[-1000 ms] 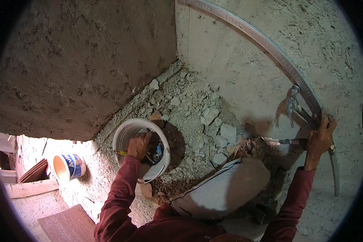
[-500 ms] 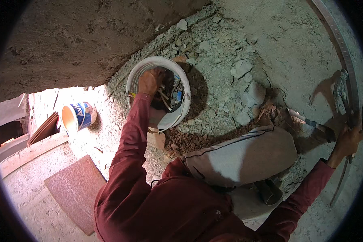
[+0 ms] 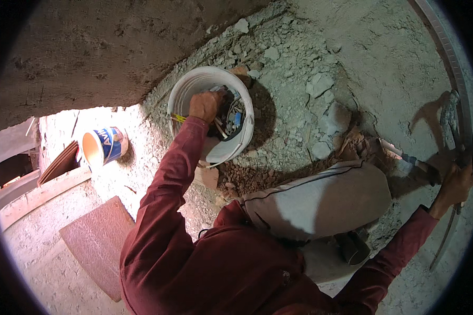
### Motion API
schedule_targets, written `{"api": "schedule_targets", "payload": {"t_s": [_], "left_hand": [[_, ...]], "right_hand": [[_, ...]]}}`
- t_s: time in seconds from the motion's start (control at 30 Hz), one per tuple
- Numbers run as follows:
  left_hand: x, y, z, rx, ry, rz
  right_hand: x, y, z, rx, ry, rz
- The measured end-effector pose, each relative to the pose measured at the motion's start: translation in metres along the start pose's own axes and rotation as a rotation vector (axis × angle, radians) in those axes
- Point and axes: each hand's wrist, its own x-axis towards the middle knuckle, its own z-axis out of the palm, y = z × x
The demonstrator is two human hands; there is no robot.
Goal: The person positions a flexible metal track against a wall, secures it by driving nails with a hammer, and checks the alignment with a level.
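The white bucket stands by the broken stones, and my left hand is inside it. I can't tell if those fingers hold anything, because the tips are hidden down among the mixed bits. I think it's best to feel around slowly, since something in there may be sharp, and to lift straight up so the bucket doesn't tip. Near the hand is a small blue thing, and a thin yellow thing sits at the rim. The bucket is round, smooth and hard, with rings inside. Far to the right, my right hand looks wrapped around the handle of the hammer; it's too dark to tell if it grips the long metal bar too. I'd hold that side steady. The bar looks thin and hard, and the wall behind is rough and bumpy. The stones are chunky and dusty, the trouser leg is soft cloth, and the flat brown board has a scratchy face.
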Motion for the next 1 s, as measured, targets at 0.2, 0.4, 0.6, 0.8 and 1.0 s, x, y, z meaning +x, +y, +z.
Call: {"api": "schedule_targets", "payload": {"t_s": [0.2, 0.4, 0.6, 0.8, 1.0], "left_hand": [[0.005, 0.006, -0.005, 0.153, -0.196, -0.059], [0.024, -0.011, -0.007, 0.049, -0.19, 0.002], [0.027, -0.02, 0.013, -0.239, -0.093, 0.061], [0.022, -0.014, -0.018, -0.068, -0.314, 0.083], [-0.026, -0.018, -0.033, -0.794, 0.083, -0.011]], "right_hand": [[0.012, -0.019, -0.02, 0.177, 0.096, -0.154], [0.007, 0.008, -0.001, 0.101, 0.058, -0.116], [0.008, -0.008, -0.009, 0.122, 0.047, -0.041], [0.01, -0.037, -0.035, 0.153, 0.0, 0.006], [0.001, -0.003, -0.006, 0.072, 0.007, -0.044]]}}
